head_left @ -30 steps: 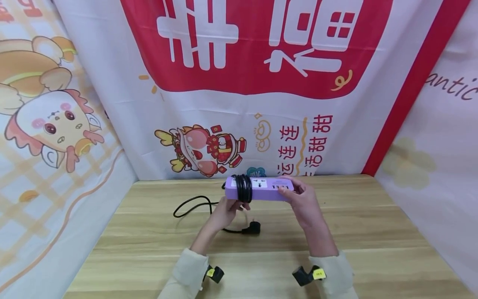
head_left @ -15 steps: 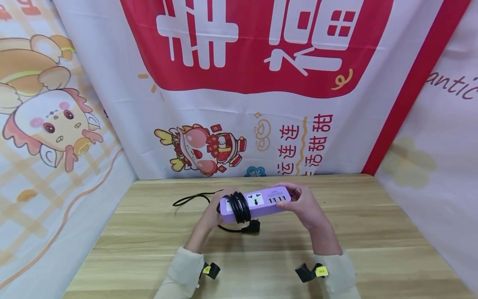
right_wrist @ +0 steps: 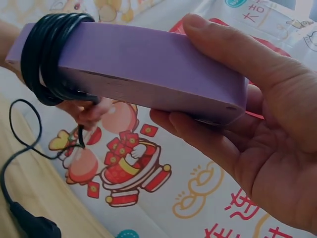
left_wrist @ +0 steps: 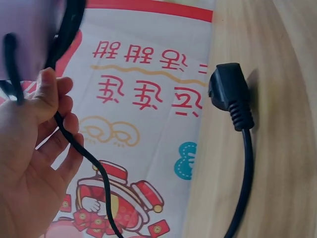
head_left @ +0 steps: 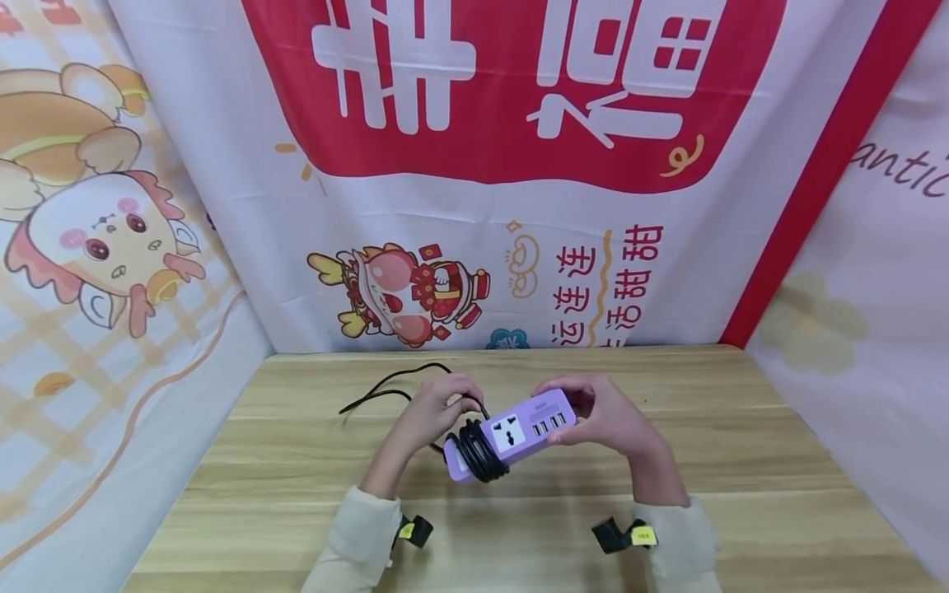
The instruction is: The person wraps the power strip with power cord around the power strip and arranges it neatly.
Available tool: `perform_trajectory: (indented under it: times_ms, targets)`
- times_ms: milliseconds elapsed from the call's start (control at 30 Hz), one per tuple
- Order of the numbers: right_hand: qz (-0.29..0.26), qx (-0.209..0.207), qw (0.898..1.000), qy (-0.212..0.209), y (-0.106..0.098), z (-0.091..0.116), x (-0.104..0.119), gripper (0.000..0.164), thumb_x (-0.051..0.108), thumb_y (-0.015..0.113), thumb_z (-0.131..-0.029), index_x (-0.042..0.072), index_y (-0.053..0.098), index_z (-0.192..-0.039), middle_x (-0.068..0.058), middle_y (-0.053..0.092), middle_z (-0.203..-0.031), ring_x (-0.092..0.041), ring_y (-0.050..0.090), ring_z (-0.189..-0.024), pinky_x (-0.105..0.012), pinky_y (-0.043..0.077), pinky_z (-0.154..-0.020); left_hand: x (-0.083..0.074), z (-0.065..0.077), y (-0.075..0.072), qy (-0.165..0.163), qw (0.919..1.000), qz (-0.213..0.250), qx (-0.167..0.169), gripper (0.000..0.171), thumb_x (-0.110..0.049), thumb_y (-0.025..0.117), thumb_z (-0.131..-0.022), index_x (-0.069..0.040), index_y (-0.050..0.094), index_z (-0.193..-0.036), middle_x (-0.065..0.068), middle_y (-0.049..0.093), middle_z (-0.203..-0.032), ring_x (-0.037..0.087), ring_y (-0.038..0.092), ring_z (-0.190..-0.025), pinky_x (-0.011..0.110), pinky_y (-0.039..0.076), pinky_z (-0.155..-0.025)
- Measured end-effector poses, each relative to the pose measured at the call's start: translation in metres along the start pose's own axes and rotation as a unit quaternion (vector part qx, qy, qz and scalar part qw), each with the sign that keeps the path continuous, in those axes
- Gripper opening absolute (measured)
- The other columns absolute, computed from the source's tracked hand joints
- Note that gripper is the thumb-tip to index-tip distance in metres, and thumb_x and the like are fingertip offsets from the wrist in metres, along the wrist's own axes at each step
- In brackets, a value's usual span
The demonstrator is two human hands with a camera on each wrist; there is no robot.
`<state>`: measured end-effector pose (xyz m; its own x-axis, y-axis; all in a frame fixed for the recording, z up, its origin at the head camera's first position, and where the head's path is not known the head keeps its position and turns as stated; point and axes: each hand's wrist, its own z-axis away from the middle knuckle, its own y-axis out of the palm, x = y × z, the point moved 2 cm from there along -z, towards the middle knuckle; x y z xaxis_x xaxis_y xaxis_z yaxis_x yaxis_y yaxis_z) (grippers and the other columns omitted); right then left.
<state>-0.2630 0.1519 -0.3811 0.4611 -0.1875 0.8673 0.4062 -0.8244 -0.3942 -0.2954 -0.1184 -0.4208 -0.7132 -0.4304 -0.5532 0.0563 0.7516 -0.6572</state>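
Note:
A purple power strip, with white socket plates and several USB ports, hangs tilted above the table, its left end lower. Black cable is wound several times round that left end. My right hand grips the other end, thumb on one side and fingers underneath, as the right wrist view shows. Just beyond the coils, my left hand pinches the loose cable between thumb and fingers. The black plug lies on the table in the left wrist view; in the head view the strip hides it.
The wooden table reaches back to a white and red printed cloth. Printed sheets also stand at the left and right. A loop of slack cable lies on the table left of my left hand.
The strip has come lower and nearer, and its left end has tipped down. My left hand has gone from under the strip, round its left end, to the far side with the cable.

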Motion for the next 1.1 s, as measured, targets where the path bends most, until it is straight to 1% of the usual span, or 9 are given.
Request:
perform_trajectory:
  times_ms: [133, 267, 333, 467, 533, 633, 800, 1000, 1100]
  targets:
    - [0.028, 0.002, 1.0, 0.011, -0.001, 0.0, 0.005, 0.046, 0.017, 0.088, -0.074, 0.016, 0.072, -0.117, -0.004, 0.071, -0.111, -0.025, 0.063, -0.089, -0.03, 0.055, -0.073, -0.005, -0.002, -0.004, 0.003, 0.9996, -0.028, -0.002, 0.005, -0.01, 0.07, -0.091, -0.013, 0.074, -0.088, -0.003, 0.07, -0.087, 0.007, 0.063, -0.083, 0.027, 0.056, -0.078]
    - [0.044, -0.002, 0.999, 0.025, 0.0, -0.002, 0.006, 0.05, 0.02, 0.09, -0.072, 0.021, 0.071, -0.118, -0.002, 0.071, -0.113, -0.025, 0.064, -0.093, -0.031, 0.056, -0.075, -0.011, -0.003, -0.007, -0.011, 0.9986, -0.051, -0.007, 0.006, -0.008, 0.071, -0.09, -0.013, 0.074, -0.089, -0.003, 0.07, -0.088, 0.008, 0.063, -0.084, 0.027, 0.056, -0.079]
    - [0.049, -0.007, 0.998, 0.031, 0.001, -0.002, 0.006, 0.052, 0.02, 0.091, -0.071, 0.019, 0.071, -0.118, -0.004, 0.071, -0.114, -0.026, 0.064, -0.094, -0.031, 0.057, -0.076, -0.013, -0.003, -0.008, -0.018, 0.9981, -0.059, -0.01, 0.007, -0.007, 0.071, -0.09, -0.013, 0.074, -0.091, -0.002, 0.071, -0.089, 0.008, 0.064, -0.085, 0.028, 0.057, -0.08]
    - [0.063, -0.016, 0.997, 0.037, 0.001, -0.002, 0.008, 0.055, 0.022, 0.091, -0.071, 0.013, 0.07, -0.121, -0.008, 0.071, -0.115, -0.025, 0.065, -0.095, -0.031, 0.058, -0.077, -0.018, -0.005, -0.01, -0.012, 0.997, -0.074, -0.021, 0.013, 0.0, 0.068, -0.091, -0.01, 0.074, -0.096, 0.0, 0.073, -0.094, 0.013, 0.068, -0.09, 0.03, 0.058, -0.083]
    - [0.081, -0.023, 0.996, 0.038, 0.002, -0.002, 0.01, 0.055, 0.025, 0.091, -0.071, 0.012, 0.07, -0.121, -0.008, 0.071, -0.115, -0.023, 0.065, -0.095, -0.03, 0.058, -0.078, -0.02, -0.006, -0.011, -0.008, 0.9962, -0.082, -0.027, 0.016, 0.003, 0.067, -0.091, -0.009, 0.074, -0.098, 0.002, 0.074, -0.096, 0.015, 0.07, -0.091, 0.03, 0.058, -0.084]
    - [0.114, -0.039, 0.992, 0.042, 0.004, -0.002, 0.012, 0.055, 0.028, 0.09, -0.071, 0.013, 0.07, -0.12, -0.007, 0.071, -0.114, -0.02, 0.066, -0.095, -0.028, 0.058, -0.079, -0.022, -0.006, -0.011, -0.009, 0.9941, -0.099, -0.041, 0.018, 0.005, 0.067, -0.09, -0.009, 0.074, -0.098, 0.002, 0.075, -0.096, 0.015, 0.071, -0.092, 0.031, 0.059, -0.084]
    - [0.163, -0.084, 0.981, 0.062, 0.011, -0.005, 0.012, 0.055, 0.029, 0.091, -0.07, 0.016, 0.07, -0.12, -0.008, 0.072, -0.114, -0.018, 0.067, -0.092, -0.028, 0.059, -0.077, -0.028, -0.006, -0.01, -0.017, 0.9903, -0.118, -0.072, 0.016, 0.004, 0.068, -0.09, -0.008, 0.075, -0.099, 0.005, 0.076, -0.097, 0.018, 0.072, -0.092, 0.035, 0.059, -0.084]
    - [0.183, -0.131, 0.971, 0.076, 0.018, -0.009, 0.009, 0.058, 0.024, 0.091, -0.072, 0.013, 0.068, -0.124, -0.012, 0.071, -0.116, -0.021, 0.07, -0.095, -0.031, 0.06, -0.08, -0.033, -0.006, -0.004, -0.052, 0.9869, -0.118, -0.097, 0.018, 0.003, 0.066, -0.091, -0.004, 0.074, -0.106, 0.011, 0.076, -0.104, 0.025, 0.072, -0.098, 0.039, 0.059, -0.086]
    - [0.19, -0.152, 0.967, 0.074, 0.019, -0.01, 0.01, 0.058, 0.021, 0.09, -0.072, 0.012, 0.067, -0.125, -0.012, 0.07, -0.118, -0.023, 0.07, -0.097, -0.032, 0.06, -0.081, -0.034, -0.008, -0.001, -0.073, 0.9856, -0.105, -0.111, 0.021, 0.005, 0.066, -0.09, -0.001, 0.073, -0.11, 0.014, 0.075, -0.107, 0.027, 0.072, -0.101, 0.04, 0.059, -0.087]
